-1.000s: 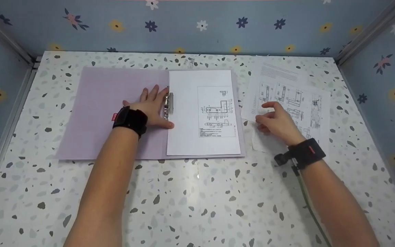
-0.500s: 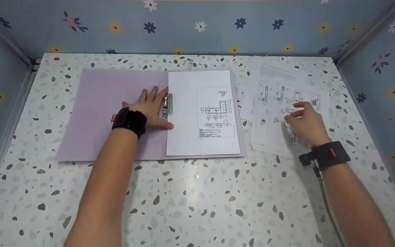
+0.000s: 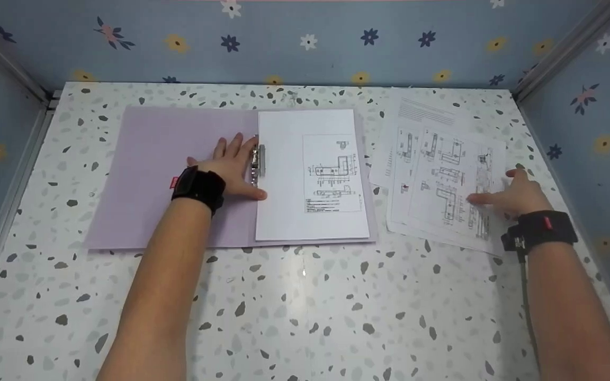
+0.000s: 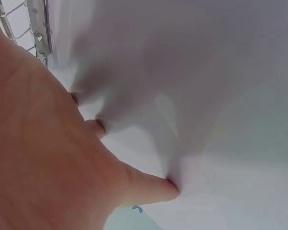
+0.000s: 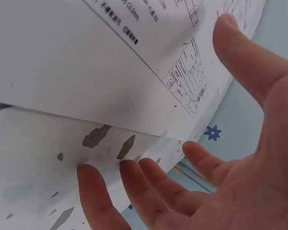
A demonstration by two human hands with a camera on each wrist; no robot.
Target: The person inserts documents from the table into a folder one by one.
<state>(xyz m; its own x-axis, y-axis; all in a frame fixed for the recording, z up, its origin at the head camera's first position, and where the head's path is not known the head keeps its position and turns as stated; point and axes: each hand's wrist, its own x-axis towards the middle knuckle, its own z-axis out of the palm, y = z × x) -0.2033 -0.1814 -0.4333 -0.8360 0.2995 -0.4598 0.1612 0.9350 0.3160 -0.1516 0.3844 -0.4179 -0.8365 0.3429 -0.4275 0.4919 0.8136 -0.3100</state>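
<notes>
A pale purple ring binder (image 3: 157, 143) lies spread out, its metal rings (image 3: 255, 164) at the spine. White punched-looking sheets (image 3: 289, 217) with a technical drawing on top lie on its right half. My left hand (image 3: 228, 169) rests with fingers spread on the left cover beside the rings; its thumb reaches the sheets' edge. In the left wrist view fingertips touch the pale cover (image 4: 221, 120). My right hand (image 3: 525, 196) is at the right edge of several loose printed sheets (image 3: 432, 211), thumb over the top sheet, fingers extended beyond the edge over the table in the right wrist view.
The speckled white table (image 3: 294, 307) extends in front of the binder and sheets. Blue flowered panels (image 3: 331, 58) stand at the back and both sides. A cable (image 3: 530, 312) runs from the right wrist camera along the forearm.
My right hand has moved rightward across the loose sheets to their right edge, its fingers opening out. The left hand has stayed on the binder.
</notes>
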